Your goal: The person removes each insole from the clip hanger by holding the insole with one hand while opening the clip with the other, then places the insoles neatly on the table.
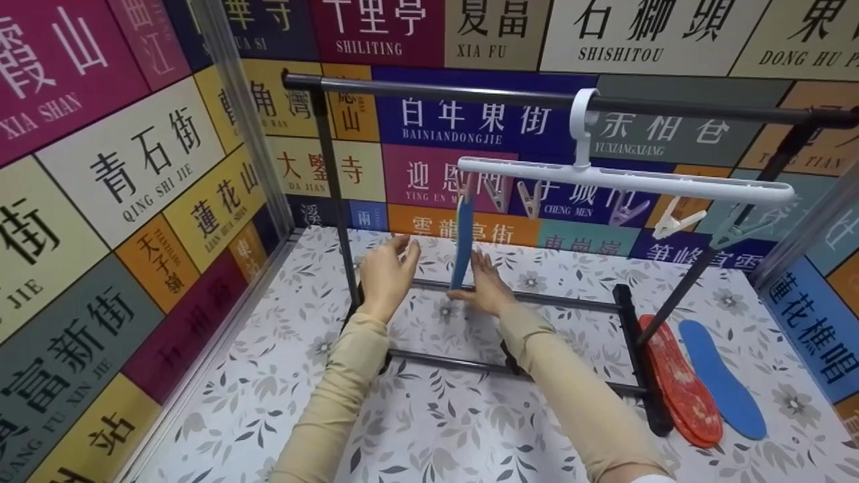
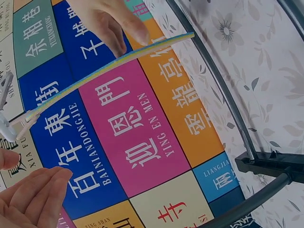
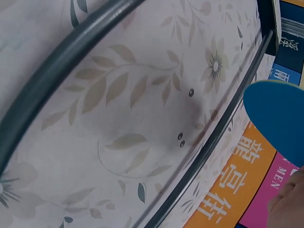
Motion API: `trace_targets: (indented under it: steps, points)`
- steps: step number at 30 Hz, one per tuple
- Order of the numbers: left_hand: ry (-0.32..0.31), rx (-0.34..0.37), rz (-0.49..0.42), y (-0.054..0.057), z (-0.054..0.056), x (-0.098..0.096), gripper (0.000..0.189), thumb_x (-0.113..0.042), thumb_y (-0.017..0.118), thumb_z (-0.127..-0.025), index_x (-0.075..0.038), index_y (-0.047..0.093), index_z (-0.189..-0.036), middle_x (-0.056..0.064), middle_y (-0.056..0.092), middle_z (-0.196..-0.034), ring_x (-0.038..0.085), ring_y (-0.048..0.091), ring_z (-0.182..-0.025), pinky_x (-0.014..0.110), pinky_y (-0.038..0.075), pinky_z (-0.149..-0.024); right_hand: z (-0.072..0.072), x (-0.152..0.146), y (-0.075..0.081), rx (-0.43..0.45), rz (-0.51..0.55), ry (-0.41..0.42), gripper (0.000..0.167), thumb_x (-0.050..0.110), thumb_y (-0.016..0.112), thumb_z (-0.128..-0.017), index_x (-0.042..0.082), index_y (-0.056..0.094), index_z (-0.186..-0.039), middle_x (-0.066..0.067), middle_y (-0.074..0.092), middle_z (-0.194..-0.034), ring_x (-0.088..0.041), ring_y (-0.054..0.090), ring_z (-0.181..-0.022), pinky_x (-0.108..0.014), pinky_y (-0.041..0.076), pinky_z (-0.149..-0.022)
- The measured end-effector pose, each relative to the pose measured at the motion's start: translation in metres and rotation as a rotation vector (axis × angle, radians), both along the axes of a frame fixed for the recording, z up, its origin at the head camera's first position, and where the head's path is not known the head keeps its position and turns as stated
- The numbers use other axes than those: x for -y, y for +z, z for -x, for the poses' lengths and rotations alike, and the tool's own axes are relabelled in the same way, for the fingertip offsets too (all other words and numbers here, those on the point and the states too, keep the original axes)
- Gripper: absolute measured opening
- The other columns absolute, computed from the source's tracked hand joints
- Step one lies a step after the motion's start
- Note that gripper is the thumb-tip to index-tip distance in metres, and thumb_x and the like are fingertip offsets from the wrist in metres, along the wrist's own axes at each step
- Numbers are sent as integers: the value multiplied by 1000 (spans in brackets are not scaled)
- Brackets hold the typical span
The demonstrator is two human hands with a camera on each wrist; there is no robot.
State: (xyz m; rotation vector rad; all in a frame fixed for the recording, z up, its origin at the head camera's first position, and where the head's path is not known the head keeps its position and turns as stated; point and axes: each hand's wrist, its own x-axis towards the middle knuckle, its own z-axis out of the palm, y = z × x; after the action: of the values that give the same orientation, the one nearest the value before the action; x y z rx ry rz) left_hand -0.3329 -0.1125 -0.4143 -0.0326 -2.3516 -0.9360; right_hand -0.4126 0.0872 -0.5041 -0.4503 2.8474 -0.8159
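A blue insole [image 1: 463, 241] with a yellowish edge hangs nearly edge-on from the left end of a white clip hanger [image 1: 624, 180]. My right hand [image 1: 488, 285] is at the insole's right side, its fingers fairly straight and its thumb by the lower end; whether it touches the insole is unclear. In the left wrist view the insole [image 2: 109, 64] bows slightly, its upper end at a clip [image 2: 26, 124]. To the insole's left, apart from it, my left hand [image 1: 389, 275] is raised with loosely bent fingers and holds nothing. The right wrist view shows the insole's blue face [image 3: 280, 118].
The hanger hooks over the top bar [image 1: 429, 92] of a dark rack. Several clips, such as a white one [image 1: 678, 218], dangle from it. A red insole [image 1: 684, 382] and another blue insole [image 1: 721, 379] lie right of the rack's foot [image 1: 641, 362] on the flower-patterned table [image 1: 255, 402].
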Motion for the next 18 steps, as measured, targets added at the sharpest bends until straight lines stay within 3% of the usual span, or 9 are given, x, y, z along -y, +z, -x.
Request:
trace_targets:
  steps: [9,18]
  points:
    - [4,12,1,3,1,-5,34,-33,59,-96,-7,75,-111,8,76,-106,22,74,-90,38,57,-79,-7,5,-12,-32,-5,-42,115,68,60,-84,1,2,-157,-21,2,-164,-35,1,-153,-48,15,-122]
    - [-6,43,-19,5,2,-12,33,-33,59,-96,-9,74,-115,7,75,-110,26,72,-98,43,56,-81,-14,12,-22,-93,-20,-51,83,50,49,-100,-2,16,-156,-20,16,-163,-36,14,-152,-49,21,-120]
